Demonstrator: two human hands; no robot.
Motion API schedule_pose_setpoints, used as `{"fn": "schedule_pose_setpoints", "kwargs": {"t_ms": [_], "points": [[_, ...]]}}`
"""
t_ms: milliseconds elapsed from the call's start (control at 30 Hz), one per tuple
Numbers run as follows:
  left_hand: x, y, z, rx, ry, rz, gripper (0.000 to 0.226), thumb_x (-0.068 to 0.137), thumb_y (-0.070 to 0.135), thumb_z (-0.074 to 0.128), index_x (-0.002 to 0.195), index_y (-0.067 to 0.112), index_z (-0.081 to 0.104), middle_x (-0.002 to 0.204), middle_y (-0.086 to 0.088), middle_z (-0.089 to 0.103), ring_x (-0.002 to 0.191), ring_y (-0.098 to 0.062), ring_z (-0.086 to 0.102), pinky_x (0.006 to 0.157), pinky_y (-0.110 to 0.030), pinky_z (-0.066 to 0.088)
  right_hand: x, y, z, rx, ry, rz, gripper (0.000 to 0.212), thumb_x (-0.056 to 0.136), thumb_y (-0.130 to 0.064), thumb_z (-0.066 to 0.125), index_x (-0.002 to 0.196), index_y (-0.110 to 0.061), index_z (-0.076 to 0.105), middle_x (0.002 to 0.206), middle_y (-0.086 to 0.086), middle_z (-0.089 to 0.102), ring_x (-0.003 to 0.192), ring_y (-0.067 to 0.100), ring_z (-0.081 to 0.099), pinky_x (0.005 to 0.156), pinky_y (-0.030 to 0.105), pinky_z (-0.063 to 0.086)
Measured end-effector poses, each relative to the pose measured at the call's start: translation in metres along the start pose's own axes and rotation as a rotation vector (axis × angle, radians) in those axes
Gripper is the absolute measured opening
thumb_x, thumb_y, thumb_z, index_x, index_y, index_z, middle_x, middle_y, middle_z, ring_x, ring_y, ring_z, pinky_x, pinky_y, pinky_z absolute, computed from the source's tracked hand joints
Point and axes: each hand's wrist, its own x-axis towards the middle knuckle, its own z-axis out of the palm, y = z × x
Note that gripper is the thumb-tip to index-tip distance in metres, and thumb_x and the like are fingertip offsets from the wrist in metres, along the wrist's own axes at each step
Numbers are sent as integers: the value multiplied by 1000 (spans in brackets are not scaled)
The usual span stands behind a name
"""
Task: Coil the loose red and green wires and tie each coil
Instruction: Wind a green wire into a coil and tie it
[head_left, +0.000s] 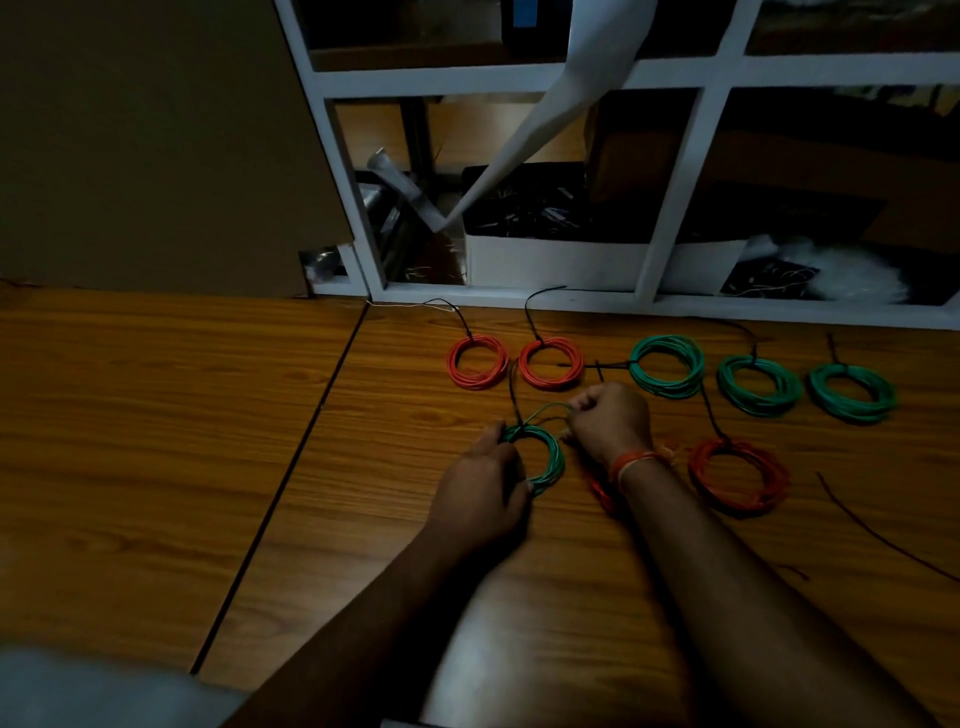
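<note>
Gripping the near-left edge of a green coil (540, 457) on the wooden table (156, 415), the left hand (483, 493) curls round its strands. Just right, the right hand (608, 421) pinches a loose green strand (545, 410) arching off that coil. Behind lie two tied red coils (478, 362), then three green coils (667, 366). Another red coil (737, 478) sits beside the right wrist.

arms: both bare, no sleeves in view
right wrist: orange thread band (631, 462), several strands wrapped
left wrist: nothing worn
</note>
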Motion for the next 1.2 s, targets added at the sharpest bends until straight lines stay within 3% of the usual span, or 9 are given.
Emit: {"fn": "schedule_pose_setpoints", "kwargs": {"t_ms": [267, 433, 533, 633, 700, 767, 900, 1033, 1200], "points": [[-3, 0, 7, 74, 42, -29, 34, 88, 47, 73, 103, 21, 58, 168, -3, 21, 125, -22, 59, 94, -33, 51, -9, -1, 4, -30, -101, 2, 12, 87, -11, 69, 76, -13, 73, 83, 3, 72, 83, 18, 69, 82, 41, 62], [-5, 0, 8, 62, 84, -60, 37, 89, 49, 72, 106, 21, 55, 169, 0, 19, 118, -19, 61, 84, -26, 47, -13, -9, 4, -279, -155, -137, 21, 92, -18, 66, 75, -8, 74, 79, 7, 72, 78, 21, 70, 77, 43, 62], [-4, -1, 8, 89, 77, -58, 42, 90, 51, 70, 111, 18, 54, 169, -3, 18, 123, -21, 60, 85, -30, 50, -21, -14, 2, -465, -231, -195, 14, 95, -20, 64, 93, -15, 77, 95, 3, 72, 87, 17, 67, 77, 34, 60], [-3, 0, 7, 122, 72, -54, 57, 91, 55, 66, 129, 17, 46, 168, -5, 22, 126, -23, 57, 88, -32, 50, -24, -13, 0, -538, -270, -208, 15, 95, -20, 63, 98, -16, 77, 94, 2, 71, 86, 16, 66, 69, 29, 55], [-4, -1, 5, 106, 60, -41, 84, 91, 62, 63, 150, 13, 28, 161, -9, 36, 129, -25, 55, 93, -33, 49, -27, -11, -2, -537, -264, -218, 16, 96, -21, 62, 102, -16, 75, 98, 3, 71, 90, 17, 66, 73, 30, 57], [-6, 3, 1, 71, 68, -40, 96, 92, 66, 57, 157, 10, 16, 153, -11, 46, 129, -26, 56, 95, -33, 48, -32, -9, -3, -535, -211, -250, 18, 98, -21, 59, 110, -16, 72, 108, 4, 70, 100, 20, 66, 84, 33, 58], [-4, 5, 0, 47, 86, -57, 88, 95, 58, 59, 157, 10, 18, 146, -13, 52, 125, -28, 58, 93, -34, 48, -47, 0, 1, -524, -109, -323, 22, 98, -23, 59, 116, -15, 68, 114, 7, 68, 104, 23, 65, 85, 36, 58], [-3, -3, 0, -14, 68, -11, 85, 92, 42, 69, 155, 10, 22, 136, -12, 60, 116, -28, 62, 84, -23, 41, -62, 4, 12, -583, -85, -343, 34, 99, -23, 59, 131, -13, 62, 126, 10, 61, 114, 25, 59, 89, 31, 49], [0, -6, -2, -51, -8, 11, 108, 83, 49, 77, 160, 10, 11, 151, -13, 49, 128, -28, 56, 99, -31, 47, -62, 5, 12, -379, -80, -243, 55, 89, -24, 72, 141, -18, 53, 130, 6, 62, 122, 26, 57, 100, 39, 52]]}}
